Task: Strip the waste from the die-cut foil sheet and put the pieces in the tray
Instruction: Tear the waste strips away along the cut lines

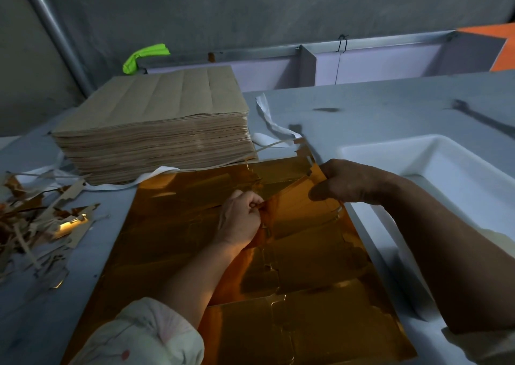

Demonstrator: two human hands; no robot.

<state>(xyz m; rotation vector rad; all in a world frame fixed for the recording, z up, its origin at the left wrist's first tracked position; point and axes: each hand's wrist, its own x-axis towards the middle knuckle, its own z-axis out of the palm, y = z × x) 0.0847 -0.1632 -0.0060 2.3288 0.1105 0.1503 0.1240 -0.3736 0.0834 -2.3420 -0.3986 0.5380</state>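
Note:
A shiny gold die-cut foil sheet (pixel 172 225) lies flat on the grey table in front of me. My left hand (pixel 241 217) is curled into a fist near the sheet's middle and pinches a strip of foil at a cut line. My right hand (pixel 348 182) grips the upper right piece of the sheet (pixel 295 197), which is lifted and bent up off the table. A white tray (pixel 434 152) stands to the right of the sheet, just behind my right hand.
A tall stack of brown sheets (pixel 156 138) stands at the back left. Torn waste strips (pixel 41 219) are heaped at the left table edge. White paper bands (pixel 267 119) trail behind the sheet. A green object (pixel 145 56) lies by the wall.

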